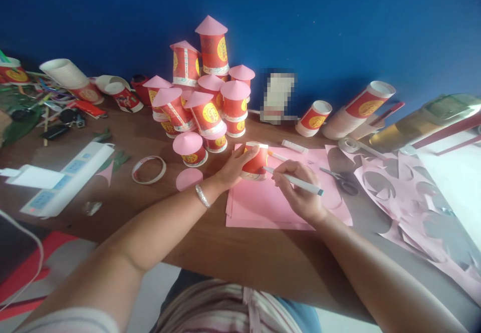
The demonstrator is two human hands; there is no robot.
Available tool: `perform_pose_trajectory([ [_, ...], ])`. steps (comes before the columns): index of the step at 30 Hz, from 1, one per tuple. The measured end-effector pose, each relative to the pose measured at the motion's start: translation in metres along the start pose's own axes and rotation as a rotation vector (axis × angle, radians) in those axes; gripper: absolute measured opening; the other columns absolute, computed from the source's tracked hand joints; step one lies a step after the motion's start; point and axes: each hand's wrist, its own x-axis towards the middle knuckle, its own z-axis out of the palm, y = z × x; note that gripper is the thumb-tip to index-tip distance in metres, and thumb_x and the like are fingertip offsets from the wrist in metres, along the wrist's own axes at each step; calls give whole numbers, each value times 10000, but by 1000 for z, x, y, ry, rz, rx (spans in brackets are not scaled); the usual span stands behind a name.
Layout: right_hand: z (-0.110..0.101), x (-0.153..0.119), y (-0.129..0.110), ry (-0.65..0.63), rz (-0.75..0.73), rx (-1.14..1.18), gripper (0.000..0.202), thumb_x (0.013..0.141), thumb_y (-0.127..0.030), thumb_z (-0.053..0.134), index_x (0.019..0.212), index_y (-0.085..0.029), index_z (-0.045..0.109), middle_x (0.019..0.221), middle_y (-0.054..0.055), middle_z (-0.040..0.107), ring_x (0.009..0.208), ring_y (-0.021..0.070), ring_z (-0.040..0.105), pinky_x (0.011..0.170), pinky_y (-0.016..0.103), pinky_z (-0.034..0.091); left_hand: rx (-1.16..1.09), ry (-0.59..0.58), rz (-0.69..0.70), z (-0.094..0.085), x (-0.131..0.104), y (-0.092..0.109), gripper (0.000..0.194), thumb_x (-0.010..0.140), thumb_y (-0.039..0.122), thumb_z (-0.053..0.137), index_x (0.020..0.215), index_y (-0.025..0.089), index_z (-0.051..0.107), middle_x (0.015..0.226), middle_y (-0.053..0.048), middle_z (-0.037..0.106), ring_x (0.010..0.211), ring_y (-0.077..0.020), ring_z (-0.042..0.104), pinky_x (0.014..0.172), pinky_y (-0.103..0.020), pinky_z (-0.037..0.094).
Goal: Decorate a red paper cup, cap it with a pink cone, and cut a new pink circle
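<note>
My left hand [237, 167] is wrapped round a red paper cup [258, 161], which stands over the pink paper sheets [270, 213]. In my right hand [300, 188] is a white marker [302, 183] with a dark end, its tip against or very close to the cup's lower right side. Thin drawn lines show on the cup's pale bottom band. Behind my left hand stand several red cups with pink paper cones on top [206, 112], some stacked on others. A pink paper disc [190, 179] lies left of my left wrist.
Scissors [343, 180] and pink paper scraps [398, 198] lie on the right, near a tape roll [349, 145]. Stacked paper cups [361, 110] lean at the back right. A power strip [67, 180] and a white ring [149, 170] lie on the left. A blue wall [338, 37] rises behind.
</note>
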Motion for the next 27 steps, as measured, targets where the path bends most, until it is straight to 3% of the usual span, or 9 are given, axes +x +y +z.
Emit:
perform_pose_trajectory([
  [15, 1, 0, 1, 2, -1, 5, 103, 972, -191, 629, 881, -235, 611, 735, -18, 722, 623, 136, 662, 616, 271, 515, -13, -30, 14, -2, 1, -2, 477, 888, 621, 733, 1008, 160, 722, 827, -50, 707, 721, -193, 707, 668, -344, 642],
  [27, -1, 0, -1, 4, 6, -15, 123, 963, -195, 607, 845, -231, 606, 723, -10, 716, 622, 140, 656, 619, 279, 522, -43, 57, -3, 6, -4, 7, 545, 793, 640, 812, 1010, 162, 663, 865, -40, 689, 732, -186, 680, 664, -350, 644],
])
